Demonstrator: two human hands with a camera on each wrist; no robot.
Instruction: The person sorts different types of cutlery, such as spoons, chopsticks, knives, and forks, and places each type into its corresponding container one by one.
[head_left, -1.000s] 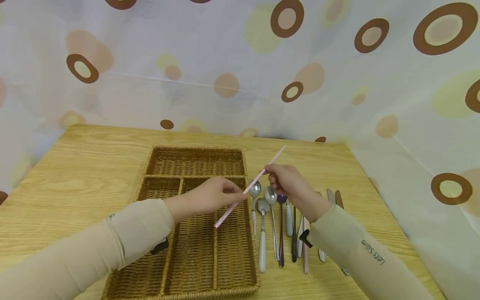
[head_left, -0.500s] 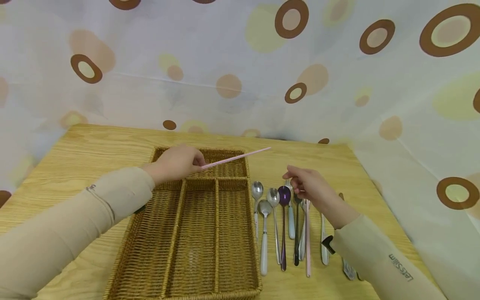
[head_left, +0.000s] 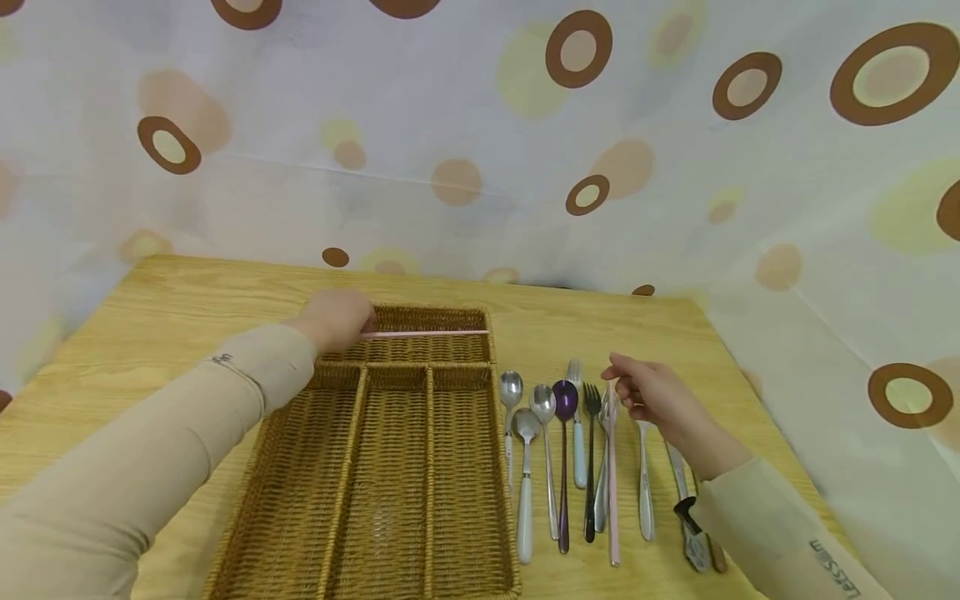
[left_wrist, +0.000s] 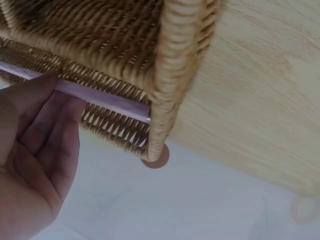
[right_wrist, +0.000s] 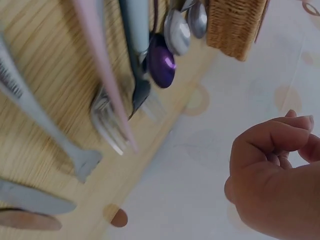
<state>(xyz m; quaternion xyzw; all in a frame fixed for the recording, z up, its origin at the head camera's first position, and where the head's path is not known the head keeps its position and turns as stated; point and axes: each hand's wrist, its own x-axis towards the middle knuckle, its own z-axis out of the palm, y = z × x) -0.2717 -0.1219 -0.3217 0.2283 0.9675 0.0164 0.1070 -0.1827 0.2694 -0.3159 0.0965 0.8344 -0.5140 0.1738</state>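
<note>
My left hand [head_left: 337, 321] pinches a pink chopstick [head_left: 427, 334] at the back compartment of the wicker tray [head_left: 347, 483]. In the left wrist view the chopstick [left_wrist: 105, 100] lies along that compartment, its end right at the side wall, with thumb and fingertips on it. My right hand [head_left: 663, 404] holds nothing and hovers over the cutlery with loosely bent fingers. Below and left of it lies another pink chopstick [head_left: 613, 500], which overlaps a silver fork [right_wrist: 107, 120] in the right wrist view.
Right of the tray lie several silver spoons [head_left: 527, 425], a purple spoon [head_left: 565, 402], a black fork [head_left: 591, 408] and a fork with a pale blue handle [head_left: 579, 454]. Knives [head_left: 695, 546] lie partly under the right forearm. A patterned cloth [head_left: 450, 100] hangs behind the wooden table [head_left: 202, 292].
Both hands were on the chopstick; the right hand released it and moved right. The left hand carried it left and back to the rear compartment, turning it crosswise and lowering it.
</note>
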